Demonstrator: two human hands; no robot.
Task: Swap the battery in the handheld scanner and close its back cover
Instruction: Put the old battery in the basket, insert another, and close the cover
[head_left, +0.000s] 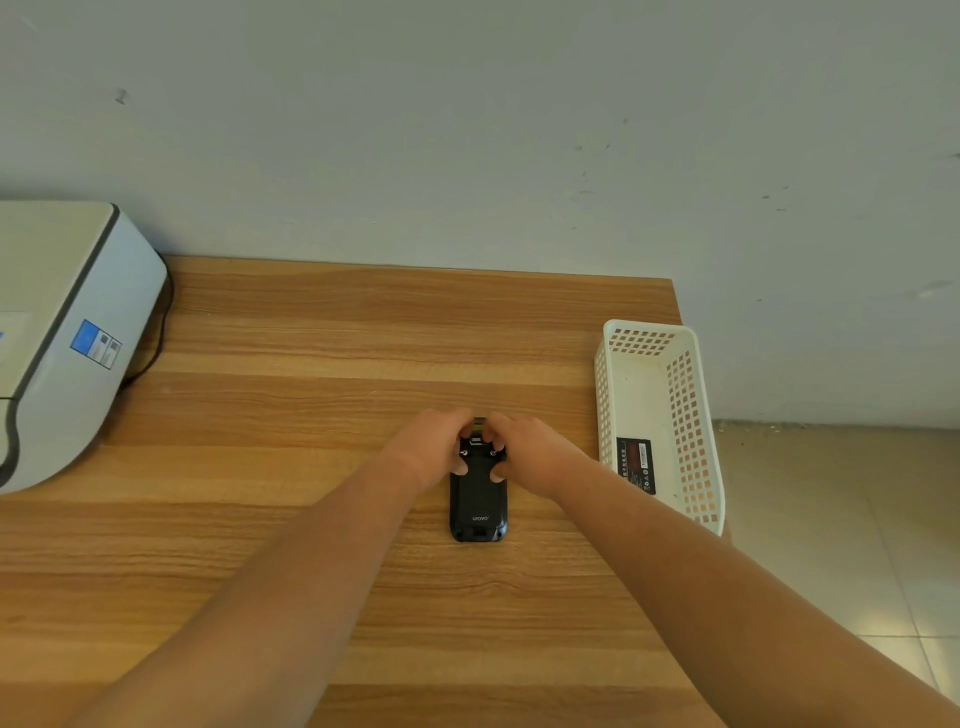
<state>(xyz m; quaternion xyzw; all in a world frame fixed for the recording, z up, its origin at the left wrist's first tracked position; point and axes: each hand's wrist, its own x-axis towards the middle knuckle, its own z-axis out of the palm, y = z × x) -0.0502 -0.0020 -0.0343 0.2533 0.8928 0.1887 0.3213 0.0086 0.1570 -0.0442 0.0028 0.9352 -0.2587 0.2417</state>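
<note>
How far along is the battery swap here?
Looks done: one battery lies in the basket; whether it is the old one is unclear. In hand: left hand and right hand press the scanner's top end, cover on. Left: cannot tell if latched.

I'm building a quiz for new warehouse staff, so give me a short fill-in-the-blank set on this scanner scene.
1. The black scanner lies on the wooden ____.
2. Both hands, left hand and right hand, press on the scanner's ____ end, away from the person.
3. A battery lies inside the white ____, right of the scanner.
4. The white machine stands at the table's ____ edge.

Missing words: table; far; basket; left
</note>
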